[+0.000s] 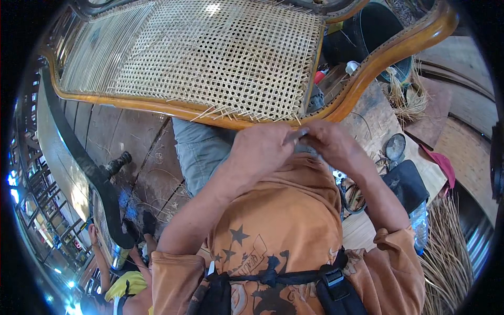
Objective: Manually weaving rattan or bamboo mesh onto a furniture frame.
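Across my lap lies a curved wooden furniture frame (pixel 236 125) with a woven cane panel (pixel 220 63). The open weave covers its middle and right; at the left the strands run mostly one way. Loose cane ends (pixel 223 112) stick out over the near rail. My left hand (pixel 266 144) is closed just below that rail, its knuckles upward. Close beside it, my right hand (pixel 332 140) is closed too, with fingers bent. A small, slim greyish piece (pixel 295 135) shows between the two hands; its kind is hidden by the fingers.
At left stands another dark-framed cane piece (pixel 84 152), with a co-worker's hand (pixel 93 233) at it. A black bucket (pixel 380 29), cane scraps (pixel 412 100), a bundle of strips (pixel 451 252), a plastic bottle (pixel 420 226) and a red cloth (pixel 440 163) lie at right.
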The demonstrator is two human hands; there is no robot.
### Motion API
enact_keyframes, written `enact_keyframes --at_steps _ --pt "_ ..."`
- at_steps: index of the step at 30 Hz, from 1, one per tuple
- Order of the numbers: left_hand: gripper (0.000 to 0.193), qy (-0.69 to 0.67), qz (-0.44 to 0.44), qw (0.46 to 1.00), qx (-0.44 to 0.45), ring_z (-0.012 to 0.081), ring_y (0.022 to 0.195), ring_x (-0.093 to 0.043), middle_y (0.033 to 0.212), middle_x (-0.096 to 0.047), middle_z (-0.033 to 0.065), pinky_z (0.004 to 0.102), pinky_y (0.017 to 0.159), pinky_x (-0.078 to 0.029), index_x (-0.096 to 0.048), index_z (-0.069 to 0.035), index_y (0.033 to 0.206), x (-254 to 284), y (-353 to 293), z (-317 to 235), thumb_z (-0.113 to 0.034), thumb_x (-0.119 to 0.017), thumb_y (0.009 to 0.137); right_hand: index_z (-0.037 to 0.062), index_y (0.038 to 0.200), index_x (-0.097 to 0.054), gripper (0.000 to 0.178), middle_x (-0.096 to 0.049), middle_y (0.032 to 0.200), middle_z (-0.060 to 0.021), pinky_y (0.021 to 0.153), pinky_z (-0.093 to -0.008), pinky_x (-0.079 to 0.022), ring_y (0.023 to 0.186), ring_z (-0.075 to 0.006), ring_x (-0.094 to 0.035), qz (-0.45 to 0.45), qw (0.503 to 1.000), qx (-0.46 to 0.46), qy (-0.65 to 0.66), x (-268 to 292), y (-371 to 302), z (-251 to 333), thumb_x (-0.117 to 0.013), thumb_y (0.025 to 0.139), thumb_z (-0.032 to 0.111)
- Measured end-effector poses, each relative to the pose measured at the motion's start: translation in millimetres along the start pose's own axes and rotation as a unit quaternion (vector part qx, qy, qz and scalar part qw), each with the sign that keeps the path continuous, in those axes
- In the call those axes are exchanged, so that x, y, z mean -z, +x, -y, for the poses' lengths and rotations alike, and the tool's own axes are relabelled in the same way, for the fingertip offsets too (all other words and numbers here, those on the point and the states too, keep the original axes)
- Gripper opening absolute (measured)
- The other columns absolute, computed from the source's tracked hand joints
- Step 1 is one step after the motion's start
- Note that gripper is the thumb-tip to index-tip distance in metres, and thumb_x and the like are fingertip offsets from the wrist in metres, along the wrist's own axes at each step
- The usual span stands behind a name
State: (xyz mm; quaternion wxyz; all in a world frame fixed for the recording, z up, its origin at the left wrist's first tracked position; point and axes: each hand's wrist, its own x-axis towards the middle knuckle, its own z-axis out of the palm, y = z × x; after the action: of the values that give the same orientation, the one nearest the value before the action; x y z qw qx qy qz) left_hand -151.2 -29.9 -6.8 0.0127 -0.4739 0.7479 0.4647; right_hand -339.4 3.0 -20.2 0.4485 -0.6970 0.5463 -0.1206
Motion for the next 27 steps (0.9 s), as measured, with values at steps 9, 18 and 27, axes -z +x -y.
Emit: enact_keyframes --at_steps 9,18,27 --pt "0.033 0.105 0.076 0.987 0.098 0.0411 0.081 -0.060 0.084 -0.062 0.0248 0.0493 0.074 -0.046 -0.057 0.003 0.090 12.4 39.2 40.6 -0.028 -0.045 0.088 0.0010 0.090 -0.058 0.017 -0.060 0.079 -0.0179 0.066 -0.0420 -0.046 0.077 -0.0350 -0.059 0.041 0.993 -0.021 -0.109 42.7 55.6 -26.3 -0.055 0.085 0.017" --pt "0.023 0.240 0.050 0.969 0.028 0.0355 0.077 -0.064 0.077 -0.064 0.0184 0.0473 0.069 -0.050 -0.065 -0.001 0.079 14.7 51.6 27.8 -0.018 -0.049 0.081 0.0017 0.086 -0.060 0.018 -0.061 0.077 -0.0172 0.065 -0.0421 -0.045 0.075 -0.0344 -0.060 0.090 0.985 -0.030 -0.147 31.0 68.8 -40.6 -0.056 0.085 0.019" --pt "0.019 0.322 0.069 0.944 -0.009 0.0315 0.077 -0.066 0.079 -0.066 0.0176 0.0437 0.068 -0.052 -0.067 -0.003 0.077 26.1 61.1 0.4 -0.014 -0.051 0.077 0.0026 0.087 -0.061 0.023 -0.063 0.082 -0.0199 0.072 -0.0446 -0.047 0.082 -0.0355 -0.061 0.105 0.963 -0.101 -0.228 22.1 72.4 -37.0 -0.053 0.085 0.024"
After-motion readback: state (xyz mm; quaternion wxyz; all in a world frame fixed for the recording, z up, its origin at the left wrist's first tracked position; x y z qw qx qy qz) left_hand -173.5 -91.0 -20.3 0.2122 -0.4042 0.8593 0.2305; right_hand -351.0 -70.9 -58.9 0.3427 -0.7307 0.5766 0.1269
